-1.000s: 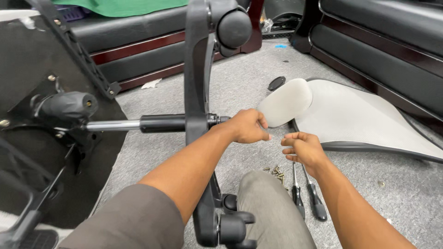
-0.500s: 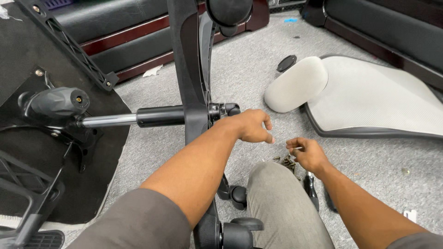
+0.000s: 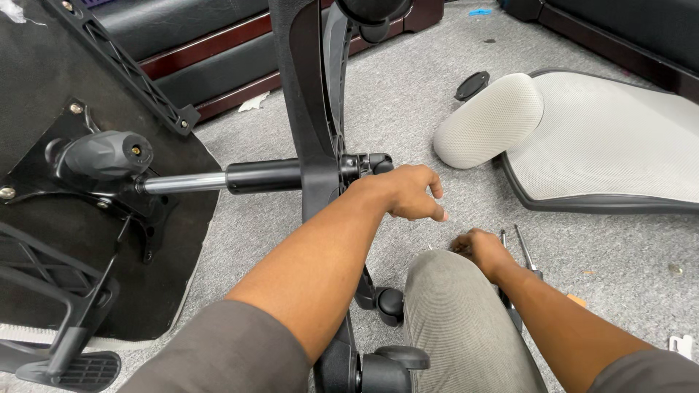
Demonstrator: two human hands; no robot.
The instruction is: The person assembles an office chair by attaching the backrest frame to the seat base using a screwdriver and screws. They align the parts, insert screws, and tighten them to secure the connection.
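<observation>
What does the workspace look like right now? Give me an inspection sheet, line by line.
Surface: grey carpet floor, small scraps scattered on it.
Job's things: office chair base on its side, gas cylinder joined to the seat underside; castor wheels near the knee.
Clutter: screwdrivers on the carpet, black round cap, white paper bit.
Hands: left hand at the base hub, fingers loosely curled; right hand low on the carpet by the screwdrivers, what it holds is blurred.
Cables: nothing seen.
Surroundings: white mesh backrest with headrest pad, dark sofas behind.

left hand (image 3: 404,193) curled, right hand (image 3: 482,249) lowered
</observation>
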